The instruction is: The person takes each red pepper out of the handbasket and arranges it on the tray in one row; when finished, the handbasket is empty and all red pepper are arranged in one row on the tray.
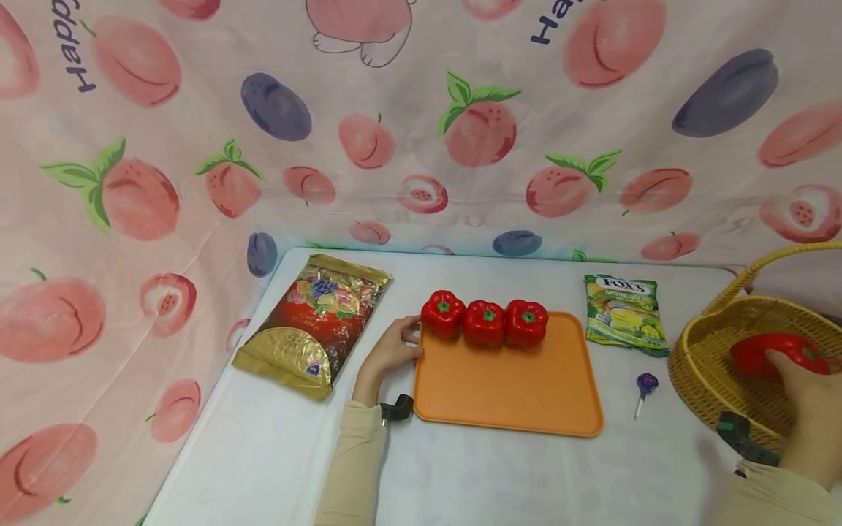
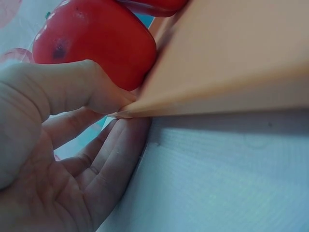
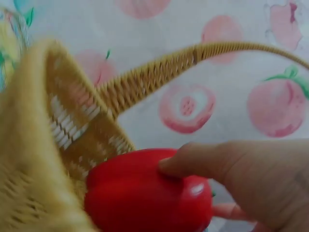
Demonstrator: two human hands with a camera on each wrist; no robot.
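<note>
Three red bell peppers (image 1: 484,324) stand in a row along the back left of an orange tray (image 1: 506,387). My left hand (image 1: 393,349) pinches the tray's left rim beside the leftmost pepper; in the left wrist view the thumb (image 2: 72,89) lies on top of the rim and fingers are below it. At the far right, my right hand (image 1: 812,402) grips another red bell pepper (image 3: 145,193) at the mouth of a yellow wicker basket (image 1: 697,358). The right wrist view shows the thumb on the pepper's upper side; the other fingers are mostly hidden behind it.
A gold and brown candy bag (image 1: 316,325) lies left of the tray. Right of the tray are a green Fox's candy bag (image 1: 625,314) and a purple lollipop (image 1: 647,383). The basket's tall handle (image 1: 743,274) arches up at the right. A fruit-print cloth (image 1: 408,146) hangs behind.
</note>
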